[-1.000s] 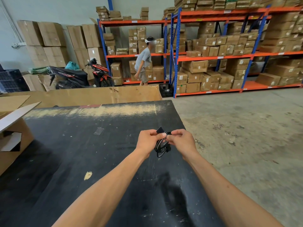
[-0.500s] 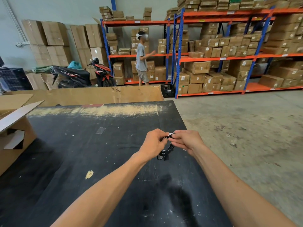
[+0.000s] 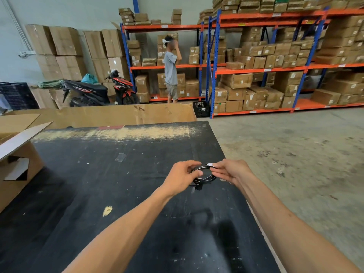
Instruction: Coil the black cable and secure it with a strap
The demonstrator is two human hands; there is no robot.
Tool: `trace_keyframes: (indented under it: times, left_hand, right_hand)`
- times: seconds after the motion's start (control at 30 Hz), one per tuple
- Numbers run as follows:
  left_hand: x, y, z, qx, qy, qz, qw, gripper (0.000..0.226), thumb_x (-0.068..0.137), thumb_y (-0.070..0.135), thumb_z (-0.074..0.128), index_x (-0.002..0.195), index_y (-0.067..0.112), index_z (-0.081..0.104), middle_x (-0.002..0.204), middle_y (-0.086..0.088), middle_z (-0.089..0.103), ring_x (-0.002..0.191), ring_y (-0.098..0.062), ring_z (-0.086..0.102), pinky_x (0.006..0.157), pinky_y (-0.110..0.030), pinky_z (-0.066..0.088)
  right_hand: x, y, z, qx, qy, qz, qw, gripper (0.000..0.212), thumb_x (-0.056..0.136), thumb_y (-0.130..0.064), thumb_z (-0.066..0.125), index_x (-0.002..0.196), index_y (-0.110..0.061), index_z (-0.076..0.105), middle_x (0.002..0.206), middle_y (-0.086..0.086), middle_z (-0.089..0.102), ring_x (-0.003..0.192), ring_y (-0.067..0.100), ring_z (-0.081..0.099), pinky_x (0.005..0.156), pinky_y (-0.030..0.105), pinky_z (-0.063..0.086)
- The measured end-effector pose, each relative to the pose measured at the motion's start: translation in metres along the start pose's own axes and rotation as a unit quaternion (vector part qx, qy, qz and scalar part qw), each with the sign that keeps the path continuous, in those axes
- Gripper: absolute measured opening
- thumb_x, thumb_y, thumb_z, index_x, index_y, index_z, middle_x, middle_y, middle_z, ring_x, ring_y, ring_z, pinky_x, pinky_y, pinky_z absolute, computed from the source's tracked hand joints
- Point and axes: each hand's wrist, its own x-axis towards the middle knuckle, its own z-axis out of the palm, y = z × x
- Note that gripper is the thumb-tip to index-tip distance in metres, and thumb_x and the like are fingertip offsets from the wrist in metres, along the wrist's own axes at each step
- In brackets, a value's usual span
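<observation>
A small coil of black cable [image 3: 204, 179] hangs between both hands above the right part of the black table [image 3: 98, 184]. My left hand [image 3: 180, 178] grips the coil's left side with thumb and fingers. My right hand [image 3: 229, 171] pinches the coil's top right, where a short strap end [image 3: 210, 164] with a pale tip sticks out. A dark strap piece pokes out under the coil at its lower edge. Part of the coil is hidden behind my left fingers.
An open cardboard box [image 3: 17, 166] stands at the table's left edge. A large cardboard sheet [image 3: 110, 115] lies beyond the far edge. A person [image 3: 171, 69] stands by shelving racks [image 3: 266, 67] full of cartons. A scooter [image 3: 98, 91] is parked at left. Concrete floor lies to the right.
The coil has turned flatter and its loop now shows open between my hands. My right hand shifted to pinch the strap end at the top. The person in the background straightened up and raised a hand.
</observation>
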Motion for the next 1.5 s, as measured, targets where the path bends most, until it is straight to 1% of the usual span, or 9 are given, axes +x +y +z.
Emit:
trace_keyframes:
  times: [0.27, 0.37, 0.57, 0.77, 0.93, 1.07, 1.23, 1.33, 1.5]
  left_hand:
    - [0.006, -0.009, -0.003, -0.224, 0.07, -0.107, 0.966, 0.017, 0.095, 0.004, 0.057, 0.102, 0.0, 0.073, 0.069, -0.005, 0.056, 0.069, -0.019, 0.052, 0.071, -0.028, 0.05]
    - [0.008, -0.011, 0.004, -0.335, 0.074, -0.169, 0.924, 0.02, 0.099, 0.002, 0.049, 0.111, -0.005, 0.064, 0.071, -0.004, 0.05, 0.064, -0.015, 0.047, 0.061, -0.026, 0.052]
    - [0.012, -0.02, 0.033, -0.426, 0.157, -0.246, 0.856, 0.026, 0.101, 0.006, 0.038, 0.08, 0.01, 0.052, 0.06, 0.0, 0.035, 0.044, -0.009, 0.031, 0.045, -0.023, 0.028]
    - [0.007, -0.046, 0.061, -0.155, 0.0, -0.266, 0.951, 0.012, 0.095, 0.01, 0.054, 0.093, 0.016, 0.064, 0.077, -0.006, 0.063, 0.064, -0.016, 0.055, 0.053, -0.025, 0.046]
    - [0.004, -0.064, 0.086, -0.041, -0.003, -0.267, 0.963, 0.017, 0.079, 0.011, 0.074, 0.096, 0.014, 0.073, 0.097, -0.01, 0.075, 0.082, -0.028, 0.071, 0.082, -0.038, 0.06]
    - [0.001, -0.063, 0.1, 0.069, 0.011, -0.233, 0.97, 0.026, 0.083, 0.015, 0.069, 0.108, 0.013, 0.075, 0.11, -0.008, 0.074, 0.106, -0.027, 0.067, 0.095, -0.028, 0.049]
    - [0.001, -0.066, 0.097, 0.052, 0.026, -0.245, 0.968, 0.029, 0.086, 0.019, 0.066, 0.113, 0.013, 0.073, 0.116, -0.01, 0.072, 0.112, -0.025, 0.065, 0.098, -0.027, 0.046]
    - [-0.011, -0.065, 0.087, 0.024, 0.042, -0.244, 0.969, 0.031, 0.087, 0.022, 0.066, 0.115, 0.013, 0.071, 0.115, -0.005, 0.072, 0.113, -0.019, 0.063, 0.1, -0.025, 0.045]
    - [-0.1, -0.065, 0.048, -0.121, 0.053, -0.245, 0.961, 0.022, 0.089, 0.019, 0.069, 0.111, 0.017, 0.072, 0.081, 0.001, 0.072, 0.071, -0.011, 0.063, 0.078, -0.03, 0.052]
  right_hand:
    - [0.001, 0.023, -0.008, -0.247, 0.003, -0.08, 0.966, 0.033, 0.086, -0.041, 0.074, 0.108, -0.018, 0.066, 0.097, -0.001, 0.069, 0.074, 0.013, 0.066, 0.065, 0.027, 0.056]
    - [0.004, 0.041, -0.011, -0.225, -0.031, -0.088, 0.97, 0.025, 0.089, -0.027, 0.075, 0.107, -0.01, 0.071, 0.081, 0.001, 0.069, 0.061, 0.011, 0.059, 0.054, 0.021, 0.05]
    - [0.007, 0.062, -0.01, -0.187, -0.033, -0.064, 0.98, 0.013, 0.093, -0.014, 0.071, 0.089, -0.002, 0.071, 0.066, 0.007, 0.062, 0.049, 0.009, 0.054, 0.051, 0.018, 0.053]
    - [0.017, 0.076, -0.042, -0.295, 0.086, -0.048, 0.95, 0.01, 0.085, -0.009, 0.075, 0.086, 0.001, 0.076, 0.06, 0.007, 0.065, 0.039, 0.008, 0.056, 0.045, 0.019, 0.052]
    - [0.016, 0.087, -0.058, -0.36, 0.125, -0.039, 0.924, 0.012, 0.08, -0.013, 0.077, 0.071, -0.02, 0.074, 0.061, 0.003, 0.069, 0.05, 0.018, 0.065, 0.06, 0.032, 0.063]
    - [0.023, 0.098, -0.056, -0.459, 0.129, -0.069, 0.876, 0.014, 0.085, -0.018, 0.068, 0.082, -0.019, 0.082, 0.081, 0.005, 0.079, 0.081, 0.027, 0.074, 0.084, 0.033, 0.06]
    - [0.028, 0.1, -0.06, -0.485, 0.105, -0.039, 0.867, 0.021, 0.09, -0.021, 0.062, 0.088, -0.014, 0.082, 0.085, 0.007, 0.078, 0.093, 0.026, 0.071, 0.073, 0.027, 0.047]
    - [0.026, 0.105, -0.07, -0.458, 0.113, -0.05, 0.88, 0.025, 0.091, -0.027, 0.062, 0.107, -0.017, 0.079, 0.105, 0.005, 0.078, 0.109, 0.025, 0.068, 0.087, 0.028, 0.048]
    - [-0.032, 0.146, -0.115, -0.305, 0.12, -0.08, 0.941, 0.021, 0.091, -0.03, 0.07, 0.112, -0.033, 0.072, 0.113, 0.002, 0.076, 0.095, 0.02, 0.071, 0.092, 0.039, 0.056]
